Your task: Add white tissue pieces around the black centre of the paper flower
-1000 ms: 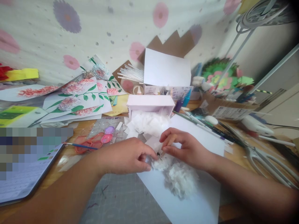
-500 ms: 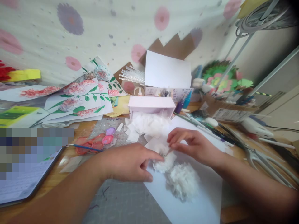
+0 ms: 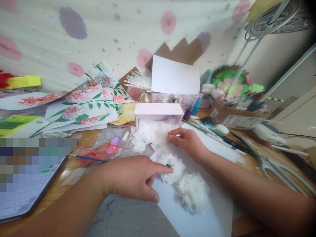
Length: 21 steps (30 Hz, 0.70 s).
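Note:
My left hand (image 3: 134,177) rests on the grey cutting mat (image 3: 128,214). Its index finger presses on the centre of a small fluffy white tissue flower (image 3: 175,169), and the other fingers are curled. A larger tissue flower (image 3: 194,194) lies right beside it on a white sheet (image 3: 212,214). My right hand (image 3: 186,141) reaches forward to a pile of white tissue squares (image 3: 150,131) spilling from a white box (image 3: 158,112). Its fingertips are pinched on a square at the pile's edge.
A tablet (image 3: 24,191) lies at the left edge. A paintbrush (image 3: 86,157) and a pink palette (image 3: 98,152) sit left of the pile. Painted flower sheets (image 3: 81,105) spread behind. Scissors (image 3: 278,171), a glue gun (image 3: 269,135) and pens crowd the right side.
My right hand left the small flower and moved forward to the pile of squares. My left hand went from pinching the flower to pressing it with the index finger.

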Motion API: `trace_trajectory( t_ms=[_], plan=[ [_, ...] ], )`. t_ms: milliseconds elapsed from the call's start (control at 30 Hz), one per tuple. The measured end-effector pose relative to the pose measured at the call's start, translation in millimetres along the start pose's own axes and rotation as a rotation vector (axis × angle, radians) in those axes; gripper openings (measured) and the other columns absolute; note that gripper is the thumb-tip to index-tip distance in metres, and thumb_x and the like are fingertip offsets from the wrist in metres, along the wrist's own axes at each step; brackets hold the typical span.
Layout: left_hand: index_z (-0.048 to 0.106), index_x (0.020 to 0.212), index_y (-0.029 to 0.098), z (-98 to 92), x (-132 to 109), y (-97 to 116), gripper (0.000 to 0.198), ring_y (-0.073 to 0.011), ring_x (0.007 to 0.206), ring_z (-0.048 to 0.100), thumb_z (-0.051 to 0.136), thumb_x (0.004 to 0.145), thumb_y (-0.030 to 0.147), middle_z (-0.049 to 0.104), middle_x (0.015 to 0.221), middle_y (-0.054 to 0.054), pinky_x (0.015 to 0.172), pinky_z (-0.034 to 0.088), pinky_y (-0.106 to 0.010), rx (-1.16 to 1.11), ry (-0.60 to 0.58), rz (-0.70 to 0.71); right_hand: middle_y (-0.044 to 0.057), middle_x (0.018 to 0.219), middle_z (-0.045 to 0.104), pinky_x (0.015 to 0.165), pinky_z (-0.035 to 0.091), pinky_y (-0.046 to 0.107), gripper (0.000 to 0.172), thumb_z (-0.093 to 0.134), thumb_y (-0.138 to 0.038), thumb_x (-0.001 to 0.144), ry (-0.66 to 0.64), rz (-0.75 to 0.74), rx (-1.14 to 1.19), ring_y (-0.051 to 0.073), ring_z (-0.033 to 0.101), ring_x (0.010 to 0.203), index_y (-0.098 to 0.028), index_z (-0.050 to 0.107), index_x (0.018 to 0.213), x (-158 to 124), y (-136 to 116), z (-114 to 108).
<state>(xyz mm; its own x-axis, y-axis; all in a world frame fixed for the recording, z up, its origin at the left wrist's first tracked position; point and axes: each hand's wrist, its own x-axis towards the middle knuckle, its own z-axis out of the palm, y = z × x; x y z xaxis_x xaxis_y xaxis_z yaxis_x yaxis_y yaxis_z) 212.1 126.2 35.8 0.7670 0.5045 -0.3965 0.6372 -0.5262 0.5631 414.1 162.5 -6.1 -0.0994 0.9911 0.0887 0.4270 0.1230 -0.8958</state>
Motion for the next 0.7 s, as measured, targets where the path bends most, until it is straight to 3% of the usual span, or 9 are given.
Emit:
trace_trajectory(
  t_ms=[233, 367, 467, 633, 700],
  plan=[
    [0.039, 0.13, 0.035, 1.7, -1, -2, 0.067, -0.013, 0.06, 0.056, 0.063, 0.067, 0.036, 0.065, 0.072, 0.004, 0.053, 0.036, -0.02, -0.002, -0.001, 0.01, 0.007, 0.079, 0.064, 0.063, 0.051, 0.025, 0.021, 0.062, -0.031, 0.076, 0.062, 0.017, 0.093, 0.014, 0.061, 0.068, -0.011, 0.06, 0.069, -4, -11, -1],
    [0.038, 0.13, 0.036, 0.1, -1, -2, 0.067, -0.0125, 0.06, 0.056, 0.062, 0.067, 0.036, 0.064, 0.073, 0.005, 0.053, 0.037, -0.02, 0.002, -0.016, 0.016, 0.007, 0.083, 0.062, 0.062, 0.052, 0.025, 0.026, 0.065, -0.034, 0.074, 0.054, -0.124, 0.255, 0.015, 0.062, 0.07, -0.011, 0.057, 0.068, -15, -25, -13],
    [0.038, 0.13, 0.036, -1.0, -1, -1, 0.067, -0.0122, 0.061, 0.056, 0.062, 0.068, 0.035, 0.064, 0.073, 0.005, 0.054, 0.037, -0.02, 0.008, -0.02, 0.013, 0.007, 0.084, 0.061, 0.06, 0.052, 0.025, 0.025, 0.063, -0.034, 0.076, 0.014, -0.216, 0.226, 0.016, 0.063, 0.071, -0.011, 0.057, 0.068, -20, -27, -20],
    [0.039, 0.13, 0.035, -0.6, -1, -1, 0.066, -0.0126, 0.062, 0.056, 0.062, 0.068, 0.035, 0.064, 0.074, 0.005, 0.055, 0.037, -0.021, -0.001, -0.029, 0.002, 0.004, 0.07, 0.064, 0.056, 0.046, 0.023, 0.016, 0.059, -0.026, 0.079, 0.061, 0.023, -0.165, 0.014, 0.06, 0.06, -0.012, 0.062, 0.071, -16, -14, -25],
    [0.038, 0.131, 0.035, 0.0, -1, -1, 0.067, -0.0126, 0.062, 0.056, 0.062, 0.068, 0.035, 0.064, 0.073, 0.004, 0.055, 0.037, -0.021, 0.0, -0.034, 0.002, 0.003, 0.068, 0.065, 0.055, 0.045, 0.022, 0.015, 0.058, -0.024, 0.08, 0.081, 0.073, -0.221, 0.013, 0.06, 0.058, -0.013, 0.063, 0.072, -14, -10, -27]
  ],
)
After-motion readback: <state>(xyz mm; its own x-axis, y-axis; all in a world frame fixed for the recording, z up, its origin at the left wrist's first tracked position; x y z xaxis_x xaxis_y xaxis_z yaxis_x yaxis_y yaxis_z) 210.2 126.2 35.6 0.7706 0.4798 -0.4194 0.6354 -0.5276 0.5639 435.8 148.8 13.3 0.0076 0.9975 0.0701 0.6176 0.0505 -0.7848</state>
